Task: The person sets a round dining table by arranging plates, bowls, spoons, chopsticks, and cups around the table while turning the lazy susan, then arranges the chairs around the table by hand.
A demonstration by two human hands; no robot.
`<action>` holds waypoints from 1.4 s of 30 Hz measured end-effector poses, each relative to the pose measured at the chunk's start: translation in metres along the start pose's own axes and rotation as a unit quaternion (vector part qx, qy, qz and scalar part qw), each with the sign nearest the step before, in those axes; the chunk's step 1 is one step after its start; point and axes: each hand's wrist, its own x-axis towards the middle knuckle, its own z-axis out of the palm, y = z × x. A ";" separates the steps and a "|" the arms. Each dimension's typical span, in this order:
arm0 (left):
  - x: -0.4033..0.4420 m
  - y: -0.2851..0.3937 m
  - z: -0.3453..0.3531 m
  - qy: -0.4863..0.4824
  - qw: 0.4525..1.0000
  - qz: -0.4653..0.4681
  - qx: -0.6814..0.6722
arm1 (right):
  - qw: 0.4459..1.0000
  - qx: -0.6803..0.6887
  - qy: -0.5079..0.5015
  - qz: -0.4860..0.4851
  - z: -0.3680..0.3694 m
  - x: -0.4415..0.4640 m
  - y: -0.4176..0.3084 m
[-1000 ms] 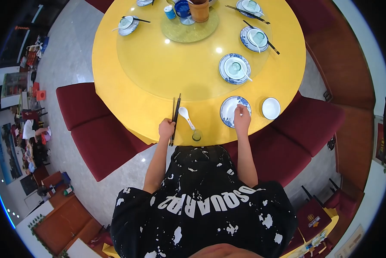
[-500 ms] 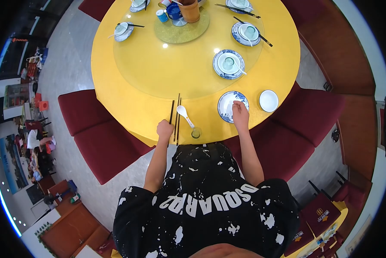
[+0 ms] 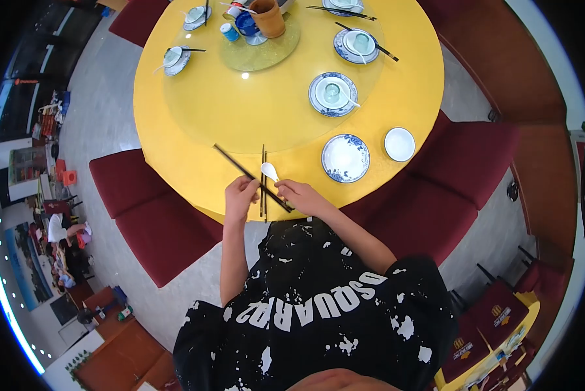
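My left hand (image 3: 241,195) is closed on dark chopsticks (image 3: 233,159), which slant across the near edge of the yellow table (image 3: 175,156). Other dark chopsticks (image 3: 263,156) lie upright in view beneath them. Just to the right, my right hand (image 3: 299,197) has its fingers together at the handle of a white spoon (image 3: 269,171). The small glass near the spoon is hidden by this hand. A blue-patterned plate (image 3: 346,158) lies farther right, with a white bowl (image 3: 400,144) beside it.
Place settings with a plate (image 3: 333,94), bowls, glasses and chopsticks ring the glass turntable (image 3: 207,104). A brown pot (image 3: 267,18) and a blue-white container (image 3: 229,31) stand at its centre. Red chairs (image 3: 168,241) flank me on both sides.
My right hand has moved left from the plate to the spoon. The chopsticks in my left hand have tilted to a slant. The view has shifted, with the table's items lower or farther left.
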 end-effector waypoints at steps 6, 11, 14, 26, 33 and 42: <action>0.029 0.004 0.049 -0.099 0.990 -0.026 -0.092 | 0.991 0.126 0.005 0.043 -0.026 -0.019 0.002; 0.040 -0.003 0.089 -0.131 0.987 -0.041 -0.088 | 0.987 0.149 0.045 0.050 -0.058 -0.031 0.017; 0.048 -0.013 0.104 -0.160 0.985 -0.020 -0.060 | 0.985 0.149 0.065 0.055 -0.072 -0.036 0.024; 0.145 -0.074 0.039 0.069 0.982 0.120 0.129 | 0.946 0.144 0.289 0.035 -0.269 0.028 0.034; 0.190 -0.144 -0.023 0.124 0.889 0.187 0.398 | 0.982 0.060 0.143 0.112 -0.313 0.067 0.040; 0.174 -0.135 -0.023 0.069 0.880 0.135 0.451 | 0.975 0.062 0.134 0.168 -0.307 0.099 0.042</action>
